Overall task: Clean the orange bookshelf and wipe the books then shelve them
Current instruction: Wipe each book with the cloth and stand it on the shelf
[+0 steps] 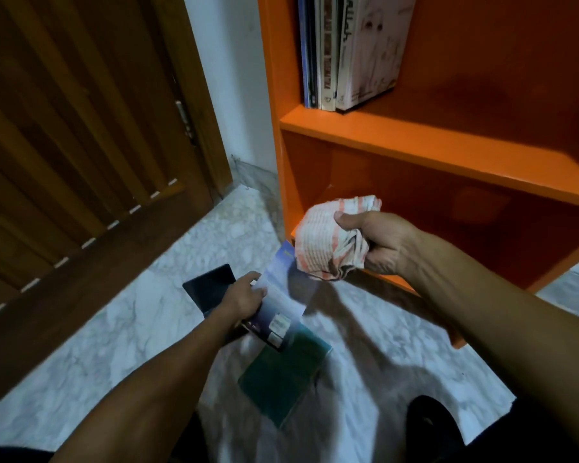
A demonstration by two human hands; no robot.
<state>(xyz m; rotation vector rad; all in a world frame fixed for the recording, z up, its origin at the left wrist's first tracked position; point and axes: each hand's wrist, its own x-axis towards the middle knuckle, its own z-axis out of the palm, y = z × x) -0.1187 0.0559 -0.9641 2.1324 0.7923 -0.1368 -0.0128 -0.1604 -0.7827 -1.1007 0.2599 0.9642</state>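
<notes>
- Orange bookshelf [415,138] stands on the right against a white wall [228,78], with its lower compartment open in front of the person.
- On the upper shelf, a few books [345,51] stand upright at the left end (the outermost one pale, leaning slightly against the rest).
- Right hand [381,243] holds a crumpled cloth [331,237], white with orange stripes, in front of the lower compartment; the thumb lies over the top of the wad and the fingers are curled under it.
- Left hand [244,297] grips a blue book [281,295] by its left edge, fingers folded over the cover, lifting it tilted above the floor; the picture is blurred here, so the cover cannot be read.
- The cloth's lower edge is just beside the top corner of the blue book; whether they touch I cannot tell.
- A dark book [209,285] lies flat on the marble floor [114,329], partly under the left hand.
- A green book [281,379] lies flat on the floor below the blue one, nearer the person.
- A brown wooden door [74,145] fills the left side.
</notes>
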